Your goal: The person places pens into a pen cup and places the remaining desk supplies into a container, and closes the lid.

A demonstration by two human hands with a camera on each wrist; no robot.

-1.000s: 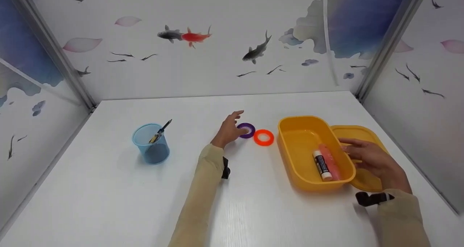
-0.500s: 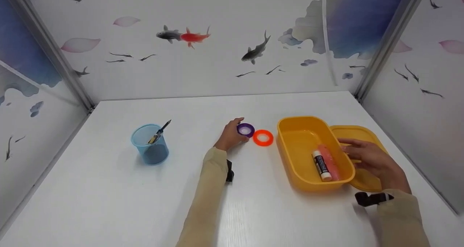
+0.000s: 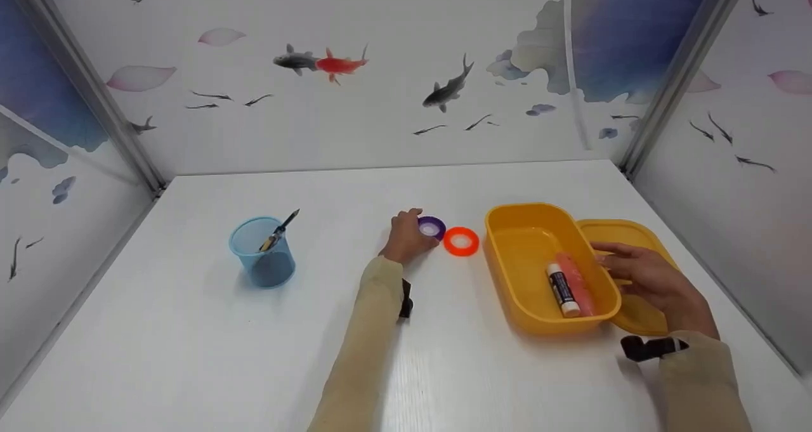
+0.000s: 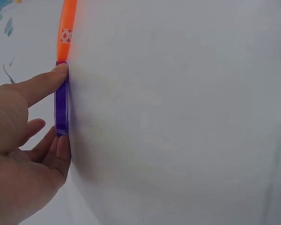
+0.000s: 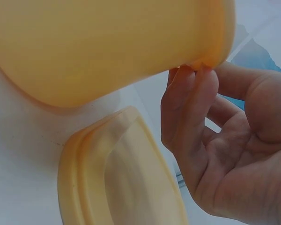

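My left hand (image 3: 406,238) pinches a purple tape roll (image 3: 438,220) between thumb and fingers at its edges. The roll's narrow side (image 4: 61,105) faces the left wrist camera. Just right of it lies an orange tape roll (image 3: 461,242), which the purple one touches or nearly touches. At the right, the fingertips of my right hand (image 3: 660,284) touch the outside of a yellow box (image 3: 507,292), just below its rim. Inside the box lie a glue stick (image 3: 563,290) and a pink object (image 3: 576,284) of unclear kind, side by side.
The yellow lid (image 3: 641,318) lies right of the box, partly under my right hand. A light blue cup (image 3: 269,268) with a pen-like item (image 3: 279,230) and another slim item in it stands at the left. Printed panels (image 3: 380,127) enclose the white table (image 3: 190,356).
My left hand has come down beside the purple tape roll and taken hold of its edges. The right hand, box and cup have not visibly moved.
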